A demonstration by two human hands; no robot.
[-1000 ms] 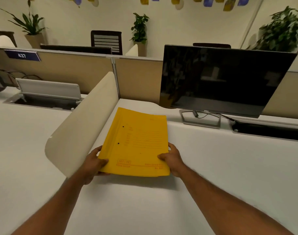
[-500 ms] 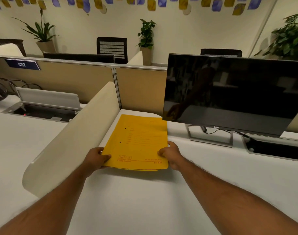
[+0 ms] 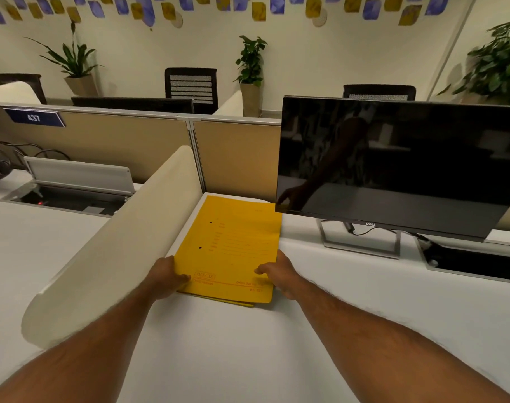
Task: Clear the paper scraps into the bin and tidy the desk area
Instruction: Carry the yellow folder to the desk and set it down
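A stack of yellow file folders (image 3: 233,245) lies flat on the white desk (image 3: 349,309), in the corner between the cream side divider and the back partition. Its far right corner slips under the monitor's edge. My left hand (image 3: 166,277) grips the stack's near left corner, thumb on top. My right hand (image 3: 280,273) holds the near right edge, thumb resting on the cover. No paper scraps or bin show in this view.
A dark Dell monitor (image 3: 393,167) stands on its stand at the right. A cream curved divider (image 3: 117,251) borders the desk's left. Open cable trays sit at back right (image 3: 474,263) and on the neighbouring desk (image 3: 70,196). Tan partition (image 3: 236,158) closes the back.
The folder stack has been pushed away from me into the back corner and lowered flat onto the desk. Both hands stayed on its near edge.
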